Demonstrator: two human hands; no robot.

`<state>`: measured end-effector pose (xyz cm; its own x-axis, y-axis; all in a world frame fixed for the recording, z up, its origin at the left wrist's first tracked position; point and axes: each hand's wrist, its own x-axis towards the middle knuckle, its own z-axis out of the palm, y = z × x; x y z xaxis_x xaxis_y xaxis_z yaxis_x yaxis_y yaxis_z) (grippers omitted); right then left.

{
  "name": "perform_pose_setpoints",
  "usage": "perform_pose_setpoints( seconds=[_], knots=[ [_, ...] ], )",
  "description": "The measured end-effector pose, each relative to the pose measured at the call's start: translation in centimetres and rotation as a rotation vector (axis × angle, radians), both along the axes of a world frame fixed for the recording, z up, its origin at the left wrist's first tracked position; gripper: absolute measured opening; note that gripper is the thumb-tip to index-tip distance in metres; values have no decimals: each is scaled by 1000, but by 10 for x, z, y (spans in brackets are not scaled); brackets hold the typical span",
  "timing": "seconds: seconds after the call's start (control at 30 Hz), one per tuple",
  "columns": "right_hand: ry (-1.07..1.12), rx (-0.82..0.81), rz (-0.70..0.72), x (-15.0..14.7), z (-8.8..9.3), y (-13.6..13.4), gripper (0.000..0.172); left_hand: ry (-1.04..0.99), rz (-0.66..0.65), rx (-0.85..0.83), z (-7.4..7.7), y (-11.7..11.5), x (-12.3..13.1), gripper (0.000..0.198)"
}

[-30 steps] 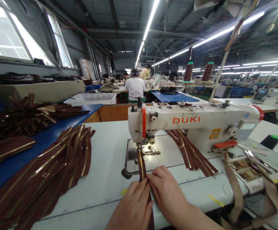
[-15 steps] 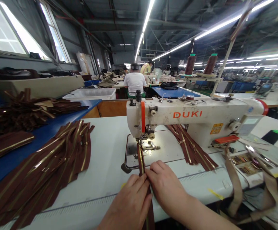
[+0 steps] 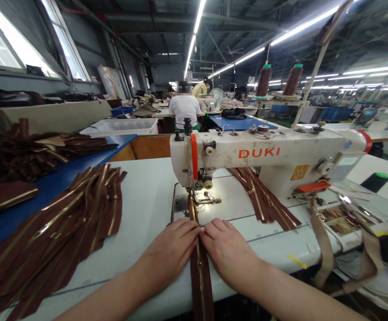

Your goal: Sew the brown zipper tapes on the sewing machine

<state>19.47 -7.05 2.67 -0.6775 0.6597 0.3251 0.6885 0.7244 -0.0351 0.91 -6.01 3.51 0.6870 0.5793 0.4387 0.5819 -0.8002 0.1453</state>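
The zip (image 3: pixel 201 287) lies on the table (image 3: pixel 143 187), running from six o'clock up to twelve, where its far end goes under the head of the machine (image 3: pixel 220 154). The left hand (image 3: pixel 172 247) touches it from nine o'clock, the right hand (image 3: pixel 230 252) from three, fingers bent and tips nearly meeting; I can't quite tell if they pinch it or only press. A pile of zips (image 3: pixel 80 214) lies at ten o'clock, loose zips (image 3: pixel 264 200) at two.
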Motion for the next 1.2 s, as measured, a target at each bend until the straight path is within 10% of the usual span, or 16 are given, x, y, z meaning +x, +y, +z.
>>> perform_pose_setpoints(
  seconds=[0.33, 1.2],
  knots=[
    [12, -74, 140, 38, 8, 20, 20, -8, -20, -69, 1, 5, -2, 26],
    [-120, 98, 226, 23, 3, 18, 14, 26, -2, -58, 2, 4, -3, 24]
  ],
)
